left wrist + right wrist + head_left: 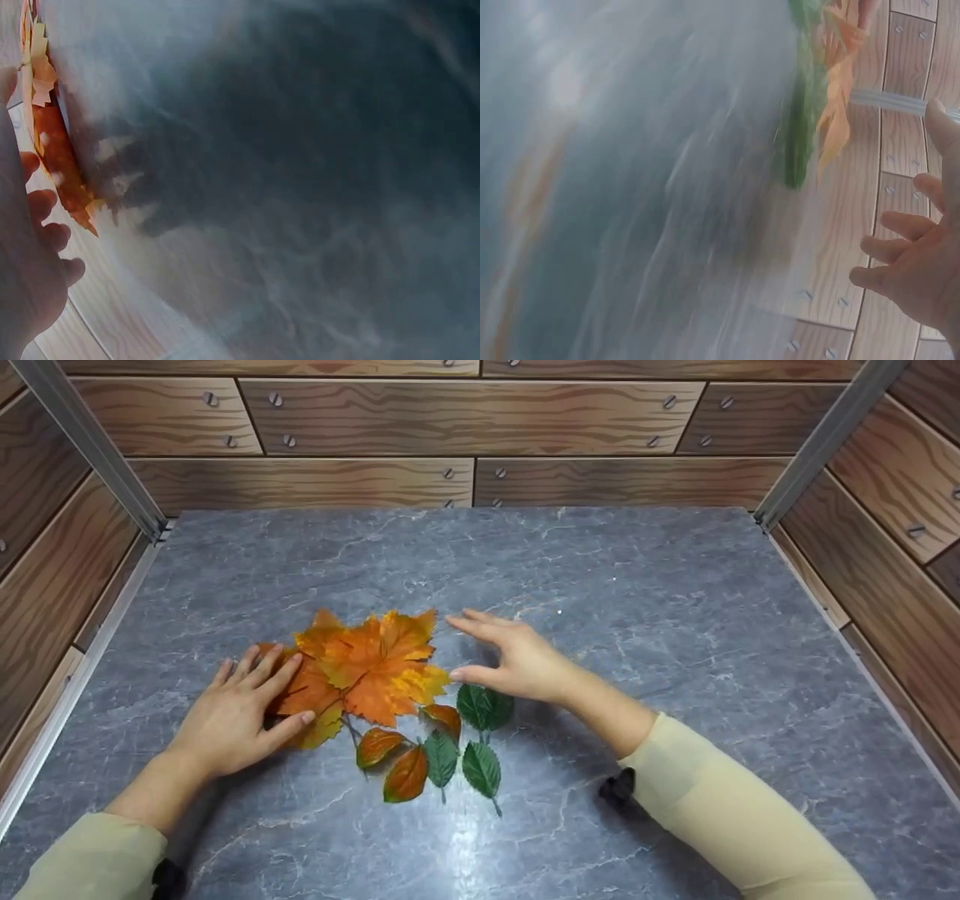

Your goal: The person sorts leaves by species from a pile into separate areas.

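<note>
Orange and yellow artificial maple leaves [382, 660] lie overlapping in a cluster left of the table's middle. My left hand [236, 716] rests with spread fingers on the cluster's left edge; in the left wrist view its fingertips are beside an orange leaf [60, 157]. To the right of the cluster, my right hand [517, 656] hovers with fingers extended and thumb apart, holding nothing. Its thumb tip is right by a yellow leaf tip. Just below that hand are green leaves [481, 769], and small orange-green leaves [406, 774] lie beside them.
The grey marbled table [675, 607] extends around the leaves. Wood-patterned panels [465, 416] stand behind it and at both sides, with metal posts [829, 442] at the back corners. Dark bands [619, 786] show at both sleeves.
</note>
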Available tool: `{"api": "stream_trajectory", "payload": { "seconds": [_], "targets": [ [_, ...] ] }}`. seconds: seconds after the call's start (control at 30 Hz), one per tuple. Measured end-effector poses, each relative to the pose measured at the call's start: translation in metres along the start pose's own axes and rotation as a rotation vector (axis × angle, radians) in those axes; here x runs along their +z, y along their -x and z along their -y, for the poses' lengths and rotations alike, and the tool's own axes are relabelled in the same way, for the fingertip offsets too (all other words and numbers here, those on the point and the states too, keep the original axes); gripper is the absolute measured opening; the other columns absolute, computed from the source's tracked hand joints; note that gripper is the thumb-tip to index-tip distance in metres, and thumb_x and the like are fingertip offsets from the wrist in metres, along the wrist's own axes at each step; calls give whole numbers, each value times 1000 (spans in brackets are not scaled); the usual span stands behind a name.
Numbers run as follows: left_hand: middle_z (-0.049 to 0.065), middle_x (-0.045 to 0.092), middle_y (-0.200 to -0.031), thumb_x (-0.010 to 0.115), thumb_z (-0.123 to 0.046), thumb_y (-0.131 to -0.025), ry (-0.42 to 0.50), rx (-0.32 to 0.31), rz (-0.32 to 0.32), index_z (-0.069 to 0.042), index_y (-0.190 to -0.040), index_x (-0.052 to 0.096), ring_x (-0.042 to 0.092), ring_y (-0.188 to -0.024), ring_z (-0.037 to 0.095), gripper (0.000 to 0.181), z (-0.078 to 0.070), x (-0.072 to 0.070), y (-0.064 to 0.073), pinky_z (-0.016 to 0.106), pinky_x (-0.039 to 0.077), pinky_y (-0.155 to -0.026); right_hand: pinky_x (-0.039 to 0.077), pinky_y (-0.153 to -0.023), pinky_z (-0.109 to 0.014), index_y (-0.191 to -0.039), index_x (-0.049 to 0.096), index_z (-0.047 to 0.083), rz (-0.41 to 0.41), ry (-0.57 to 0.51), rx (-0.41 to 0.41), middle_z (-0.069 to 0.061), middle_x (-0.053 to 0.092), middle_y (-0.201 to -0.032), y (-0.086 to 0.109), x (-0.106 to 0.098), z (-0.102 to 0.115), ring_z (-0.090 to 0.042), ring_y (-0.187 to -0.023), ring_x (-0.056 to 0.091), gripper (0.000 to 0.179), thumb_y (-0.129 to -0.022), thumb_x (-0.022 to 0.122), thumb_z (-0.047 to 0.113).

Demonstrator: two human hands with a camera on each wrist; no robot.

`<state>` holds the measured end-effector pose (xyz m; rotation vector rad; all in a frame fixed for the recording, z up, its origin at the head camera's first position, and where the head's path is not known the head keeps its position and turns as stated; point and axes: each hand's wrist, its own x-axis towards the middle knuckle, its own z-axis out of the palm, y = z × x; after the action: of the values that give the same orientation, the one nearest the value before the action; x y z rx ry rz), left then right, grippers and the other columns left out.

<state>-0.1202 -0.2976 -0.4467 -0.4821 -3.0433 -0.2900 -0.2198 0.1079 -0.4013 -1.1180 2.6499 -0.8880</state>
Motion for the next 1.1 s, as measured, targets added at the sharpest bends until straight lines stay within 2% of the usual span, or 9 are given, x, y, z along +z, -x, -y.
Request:
{"api": "stream_trajectory", "payload": {
  "seconds": [0.13,0.3,0.47,0.63,0.83,0.93,1.1],
  "targets": [
    [21,30,-170,51,-64,-105,35,21,8,-15,-167,37,22,-156,51,80,4,2,-1,71,20,-121,33,-123,-47,-162,47,16,16,-80,-41,-9,46,-163,-12,11,2,-29,-150,44,77,-98,75,48],
    [20,31,-170,52,-57,-108,63,54,19,-16,-167,37,24,-156,50,73,9,3,-2,70,20,-122,36,-122,-43,-160,49,15,51,-135,-8,-8,52,-159,-21,24,5,-28,-147,48,74,-98,77,44],
    [21,31,-170,51,-57,-108,64,60,58,-16,-167,37,26,-154,51,73,12,5,-2,70,21,-121,38,-120,-41,-160,51,14,81,-164,8,-9,56,-155,-28,31,9,-27,-144,52,73,-98,78,42],
    [23,32,-169,50,-60,-107,49,54,80,-16,-167,38,26,-154,52,75,15,7,-1,69,22,-121,47,-113,-43,-158,53,13,97,-195,7,-11,60,-152,-32,34,9,-28,-135,59,71,-97,79,39],
    [23,30,-169,50,-62,-107,37,46,92,-17,-166,39,25,-155,51,75,16,8,0,70,22,-121,52,-100,-44,-159,53,17,116,-209,45,-11,60,-152,-36,37,9,-28,-117,64,72,-97,79,42],
    [23,30,-170,49,-61,-107,37,46,95,-17,-166,40,25,-155,51,74,15,8,0,70,22,-121,50,-106,-44,-159,53,17,113,-208,62,-11,59,-152,-38,38,10,-28,-123,63,72,-96,80,41],
    [22,28,-170,48,-63,-107,38,38,109,-18,-166,39,23,-156,50,75,15,8,-1,70,20,-122,39,-119,-42,-158,53,14,87,-224,84,-11,57,-154,-41,41,9,-28,-141,54,73,-95,82,36]
  ]
}}
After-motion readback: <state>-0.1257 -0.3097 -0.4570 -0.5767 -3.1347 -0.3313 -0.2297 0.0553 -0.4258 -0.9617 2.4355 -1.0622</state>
